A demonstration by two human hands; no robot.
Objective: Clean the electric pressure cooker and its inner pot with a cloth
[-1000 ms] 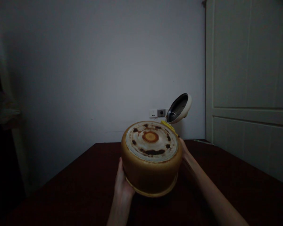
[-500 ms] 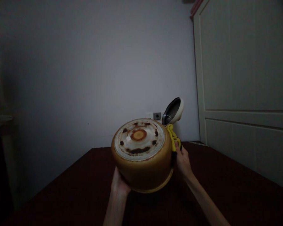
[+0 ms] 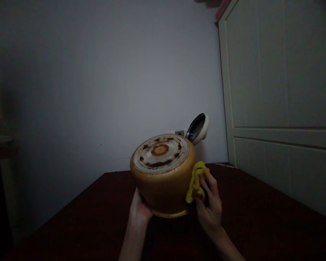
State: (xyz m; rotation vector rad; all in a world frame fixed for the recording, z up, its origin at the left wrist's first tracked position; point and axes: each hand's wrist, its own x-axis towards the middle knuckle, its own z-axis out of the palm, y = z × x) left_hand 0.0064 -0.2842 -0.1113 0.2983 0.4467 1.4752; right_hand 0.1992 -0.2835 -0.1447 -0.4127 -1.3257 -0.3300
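A golden-brown cooking pot is held up and tipped so that its scorched, pale underside faces up toward me. My left hand grips it low on the left side, its fingers hidden behind the pot. In my right hand is a bunched yellow cloth, pressed against the pot's right side. Something dark shows just beside the cloth, perhaps the pot's handle, but I cannot make it out well.
Behind the pot, a tilted appliance lid with a dark inside and white shell stands open. A wall socket sits on the pale wall. The dark red table spreads below, and a white panelled cupboard rises at the right.
My right hand has moved the yellow cloth down and a little left, from the pot's upper right edge to its side. My left hand keeps its hold.
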